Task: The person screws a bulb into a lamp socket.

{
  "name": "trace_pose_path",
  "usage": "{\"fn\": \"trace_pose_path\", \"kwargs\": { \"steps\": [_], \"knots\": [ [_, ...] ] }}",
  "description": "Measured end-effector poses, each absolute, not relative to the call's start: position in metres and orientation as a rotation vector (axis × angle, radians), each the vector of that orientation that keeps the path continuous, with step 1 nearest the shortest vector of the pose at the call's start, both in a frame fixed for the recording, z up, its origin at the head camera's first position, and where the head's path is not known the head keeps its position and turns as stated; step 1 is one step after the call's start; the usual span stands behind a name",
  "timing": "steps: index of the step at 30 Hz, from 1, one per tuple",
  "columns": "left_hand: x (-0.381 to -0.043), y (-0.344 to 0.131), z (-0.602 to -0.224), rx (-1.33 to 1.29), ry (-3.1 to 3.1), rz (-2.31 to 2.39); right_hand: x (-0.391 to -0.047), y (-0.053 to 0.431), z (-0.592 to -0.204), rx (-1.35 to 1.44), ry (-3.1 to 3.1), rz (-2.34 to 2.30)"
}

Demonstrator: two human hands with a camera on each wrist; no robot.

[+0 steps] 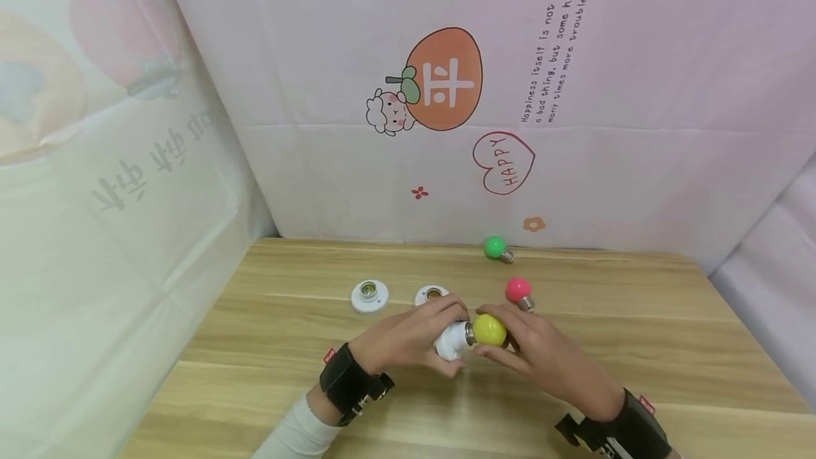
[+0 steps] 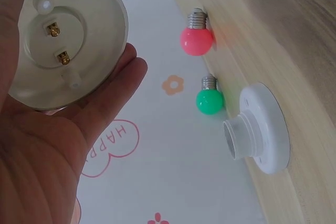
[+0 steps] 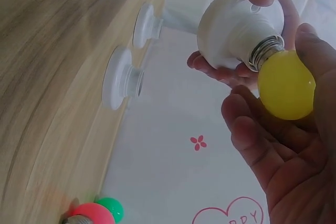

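Note:
Above the table my left hand [image 1: 417, 335] grips a round white lamp socket [image 3: 231, 35] by its base. The socket's underside, with two brass screw terminals, faces the left wrist camera. My right hand [image 1: 542, 356] holds a yellow light bulb [image 1: 489, 330] between thumb and fingers. The bulb's metal screw base [image 3: 266, 51] sits at the socket's mouth, with part of the thread showing outside it. The bulb lies sideways in the head view, pointing left into the socket.
Two more white sockets stand on the wooden table [image 1: 287, 360]: one at the left [image 1: 369, 296], another [image 1: 431, 293] partly behind my left hand. A pink bulb [image 1: 518, 289] lies beyond my right hand, and a green bulb [image 1: 494, 246] near the back edge. A printed cloth [image 1: 319, 183] hangs behind.

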State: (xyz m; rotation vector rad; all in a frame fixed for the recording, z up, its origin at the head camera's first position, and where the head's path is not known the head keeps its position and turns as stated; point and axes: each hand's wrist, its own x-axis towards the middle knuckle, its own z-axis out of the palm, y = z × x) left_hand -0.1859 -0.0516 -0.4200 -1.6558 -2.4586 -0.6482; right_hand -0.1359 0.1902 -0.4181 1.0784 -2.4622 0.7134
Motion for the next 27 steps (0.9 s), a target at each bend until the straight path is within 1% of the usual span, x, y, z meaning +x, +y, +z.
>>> {"fn": "trace_pose_path", "kwargs": {
  "steps": [7,16,27],
  "knots": [
    [-0.1848,-0.0519,-0.4197,-1.644,-2.463,-0.649,-0.1368,0.1876,-0.4182,1.084,-2.365,0.725],
    [-0.1859,-0.0527,-0.4193,-1.643,-2.453,-0.719,-0.1395,0.1855,-0.4130,1.190,-2.246,0.714],
    [-0.1848,-0.0531,-0.4175,-1.643,-2.452,-0.720,-0.1378,0.1875,-0.4120,1.191,-2.208,0.675]
  ]
}}
